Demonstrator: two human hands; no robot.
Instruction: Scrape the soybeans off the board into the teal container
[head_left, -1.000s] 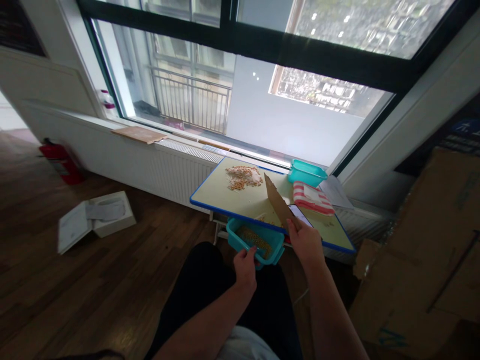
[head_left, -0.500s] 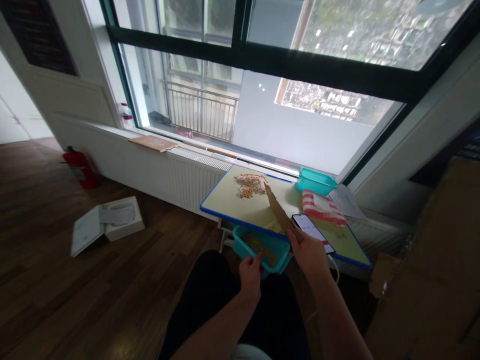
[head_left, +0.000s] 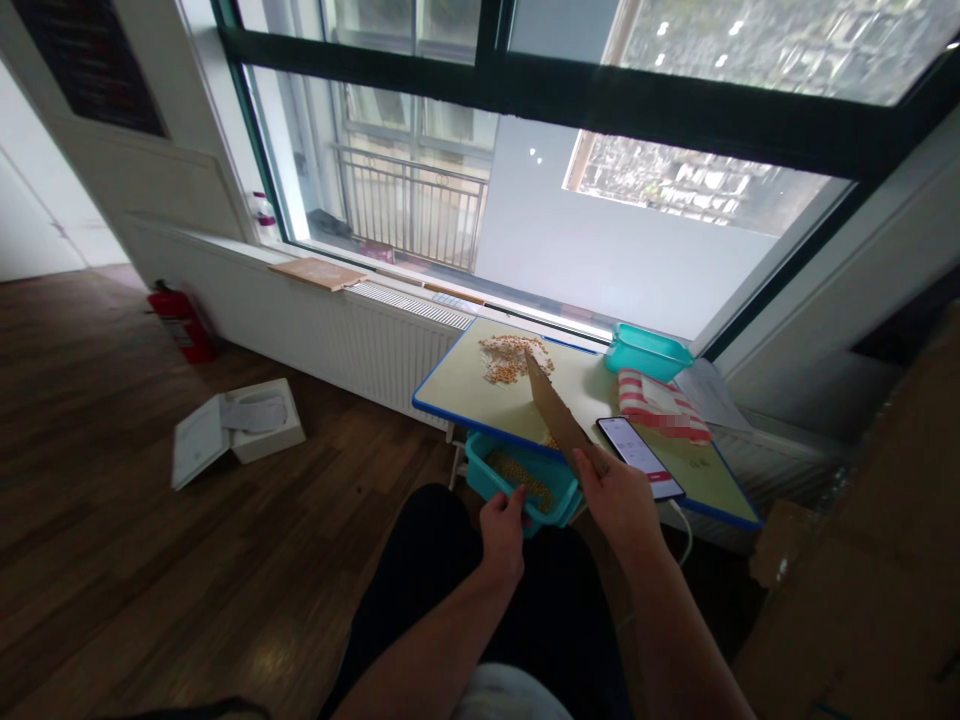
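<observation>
My right hand (head_left: 619, 497) grips a long flat strip of brown cardboard (head_left: 556, 407), its far end at the edge of a pile of orange and white kernels (head_left: 513, 358) on the small table (head_left: 457, 390). A few more kernels lie near the table's front edge, partly behind the strip. Below that edge, my left hand (head_left: 504, 528) is closed on the near rim of a teal plastic tub (head_left: 480, 452). Small greenish-brown grains (head_left: 519, 474) cover part of the tub's bottom. The fingers under the rim are hidden.
A phone (head_left: 639, 458) lies on the table right of my right hand, a white cable below it. Behind it are a red-and-white striped cloth (head_left: 637, 392) and a second teal tub (head_left: 649, 352). A radiator (head_left: 397, 345) runs under the window; cardboard boxes (head_left: 862, 560) stand at right.
The view has shifted slightly, so the whole scene sits a little higher and further right. The cardboard strip's tip now overlaps the kernel pile's right side. Both hands keep their grips.
</observation>
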